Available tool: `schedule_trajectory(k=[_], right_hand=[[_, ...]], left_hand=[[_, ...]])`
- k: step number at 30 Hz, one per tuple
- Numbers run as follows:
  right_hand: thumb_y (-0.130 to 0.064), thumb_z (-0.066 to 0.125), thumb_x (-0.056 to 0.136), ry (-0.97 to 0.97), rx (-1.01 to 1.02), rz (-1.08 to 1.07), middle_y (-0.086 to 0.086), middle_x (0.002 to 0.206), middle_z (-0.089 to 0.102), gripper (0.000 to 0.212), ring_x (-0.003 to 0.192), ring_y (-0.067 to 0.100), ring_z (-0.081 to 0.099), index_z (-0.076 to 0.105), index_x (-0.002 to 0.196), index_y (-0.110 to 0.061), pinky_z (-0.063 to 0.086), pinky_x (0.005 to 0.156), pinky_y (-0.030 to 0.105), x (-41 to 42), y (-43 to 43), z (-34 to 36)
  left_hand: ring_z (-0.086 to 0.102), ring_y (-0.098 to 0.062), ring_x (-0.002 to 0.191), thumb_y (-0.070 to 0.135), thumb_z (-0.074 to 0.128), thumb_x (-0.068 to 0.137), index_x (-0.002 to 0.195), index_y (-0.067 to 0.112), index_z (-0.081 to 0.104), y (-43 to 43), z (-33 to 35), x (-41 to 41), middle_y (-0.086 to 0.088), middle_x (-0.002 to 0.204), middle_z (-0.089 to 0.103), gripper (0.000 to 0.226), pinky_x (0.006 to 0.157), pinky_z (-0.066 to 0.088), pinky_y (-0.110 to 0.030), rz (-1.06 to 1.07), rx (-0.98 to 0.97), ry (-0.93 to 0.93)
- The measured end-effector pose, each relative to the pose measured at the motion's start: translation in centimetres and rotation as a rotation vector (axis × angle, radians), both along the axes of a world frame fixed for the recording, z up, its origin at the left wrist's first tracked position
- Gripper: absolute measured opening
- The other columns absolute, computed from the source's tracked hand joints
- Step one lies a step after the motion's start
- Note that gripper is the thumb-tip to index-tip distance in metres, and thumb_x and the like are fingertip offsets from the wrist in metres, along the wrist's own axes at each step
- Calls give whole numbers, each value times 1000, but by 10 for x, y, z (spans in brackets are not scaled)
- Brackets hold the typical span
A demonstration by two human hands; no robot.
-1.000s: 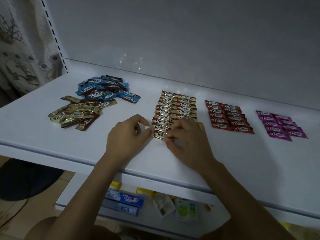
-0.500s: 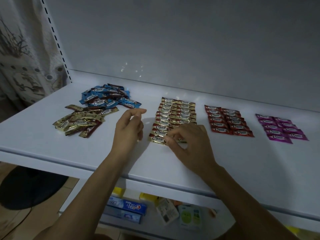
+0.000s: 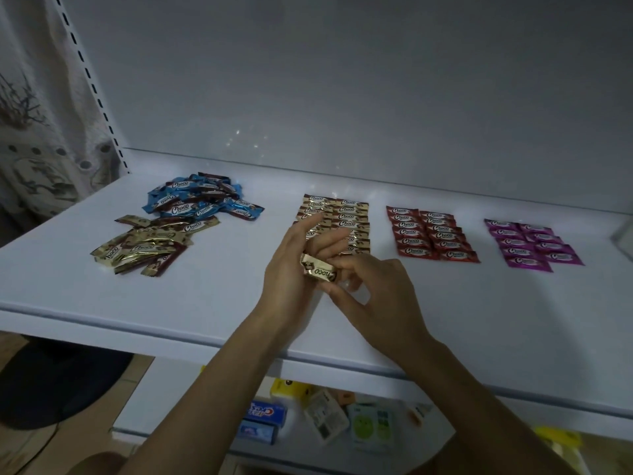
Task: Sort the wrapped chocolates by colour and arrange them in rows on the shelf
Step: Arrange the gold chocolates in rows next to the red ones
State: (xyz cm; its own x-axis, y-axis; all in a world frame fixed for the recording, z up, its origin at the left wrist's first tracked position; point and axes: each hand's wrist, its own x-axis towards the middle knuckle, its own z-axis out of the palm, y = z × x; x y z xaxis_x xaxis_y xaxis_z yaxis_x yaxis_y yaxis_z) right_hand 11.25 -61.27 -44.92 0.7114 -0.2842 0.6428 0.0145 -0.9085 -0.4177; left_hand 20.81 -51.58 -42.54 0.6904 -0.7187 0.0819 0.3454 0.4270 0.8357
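Note:
Just above the white shelf (image 3: pixel 102 296), both hands hold one gold wrapped chocolate (image 3: pixel 318 270). My right hand (image 3: pixel 376 293) pinches its right end, and my left hand (image 3: pixel 291 269) holds its left end with the index finger stretched out. Behind them lie two neat gold rows (image 3: pixel 351 214), their near end hidden by the hands. Red rows (image 3: pixel 431 234) and purple rows (image 3: pixel 531 243) are laid out to the right. An unsorted pile of blue chocolates (image 3: pixel 202 204) sits at the left, with a loose gold and brown pile (image 3: pixel 137 248) in front of it.
The grey back wall of the shelf rises right behind the rows. A slotted upright (image 3: pixel 92 87) and a patterned curtain (image 3: pixel 30 132) stand at the left. On the lower shelf lie a toothpaste box (image 3: pixel 263 416) and several small packets (image 3: pixel 325 419).
The gold chocolate at the near end of the gold rows has been lifted off the shelf. My left hand has come back in beside my right, and both hold it now.

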Motion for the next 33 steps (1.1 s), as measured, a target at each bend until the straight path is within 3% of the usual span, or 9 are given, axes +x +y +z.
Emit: schedule_trajectory(k=[2, 4, 8, 12, 16, 22, 25, 29, 33], right_hand=[[-33, 67, 83, -17, -1, -42, -11, 87, 63, 22, 73, 5, 56, 66, 100, -19, 46, 69, 34, -3, -10, -1], [-26, 69, 80, -52, -14, -80, -9, 87, 61, 20, 75, 6, 53, 65, 97, -16, 45, 68, 34, -4, -21, -1], [-7, 66, 76, -68, -148, -101, 2, 84, 60, 9, 75, 16, 53, 59, 80, -11, 46, 62, 39, -2, -26, -11], [-6, 63, 79, -38, -148, -28, 6, 91, 59, 7, 74, 23, 57, 59, 84, -10, 50, 58, 35, -1, -23, -15], [-15, 63, 76, 0, 53, -4, -4, 102, 62, 27, 82, 11, 57, 63, 104, -15, 52, 66, 37, -3, -22, -14], [-29, 45, 89, -61, 191, 96, -12, 95, 65, 37, 79, 5, 60, 62, 119, -17, 48, 69, 24, -7, -21, -8], [-38, 50, 89, -32, 187, 56, -27, 84, 59, 25, 78, -7, 57, 65, 102, -22, 42, 69, 11, -5, -19, -6], [-21, 56, 92, -70, 463, 127, -17, 71, 63, 10, 70, 1, 60, 61, 83, -21, 44, 66, 11, -5, -22, -4], [-4, 57, 91, -102, 697, 251, -10, 67, 65, 12, 61, 5, 59, 64, 83, -10, 45, 62, 13, -5, -20, 3]], left_hand=[[68, -13, 101, 37, 40, 98, 117, 25, 56, 8, -10, 8, -3, 109, 71, 28, 83, 55, -27, 105, 208, -406], [68, -10, 98, 37, 52, 89, 116, 23, 59, 16, -17, 15, 1, 106, 71, 31, 81, 54, -23, 57, 304, -626], [70, -12, 84, 26, 53, 90, 111, 2, 64, 23, -22, 14, -5, 92, 74, 34, 71, 53, -20, -40, 331, -587], [67, -8, 72, 4, 52, 95, 102, -10, 64, 24, -23, 16, -4, 80, 73, 21, 64, 50, -16, -41, 306, -542], [67, -13, 67, -5, 57, 89, 103, -11, 62, 27, -27, 19, -20, 79, 71, 15, 61, 51, -17, 9, 295, -498], [68, -11, 63, -3, 56, 91, 112, 0, 61, 29, -25, 20, -5, 77, 75, 22, 60, 52, -17, 45, 250, -418], [70, -14, 65, -2, 57, 90, 104, -1, 62, 28, -26, 21, -9, 79, 75, 15, 59, 53, -18, 58, 246, -402], [68, -15, 64, -5, 58, 90, 90, -4, 57, 28, -29, 21, -8, 72, 73, 1, 61, 53, -20, 4, 275, -471], [64, -29, 75, 12, 67, 87, 90, -1, 66, 28, -35, 25, -17, 79, 70, 13, 66, 49, -27, -7, 322, -671]])
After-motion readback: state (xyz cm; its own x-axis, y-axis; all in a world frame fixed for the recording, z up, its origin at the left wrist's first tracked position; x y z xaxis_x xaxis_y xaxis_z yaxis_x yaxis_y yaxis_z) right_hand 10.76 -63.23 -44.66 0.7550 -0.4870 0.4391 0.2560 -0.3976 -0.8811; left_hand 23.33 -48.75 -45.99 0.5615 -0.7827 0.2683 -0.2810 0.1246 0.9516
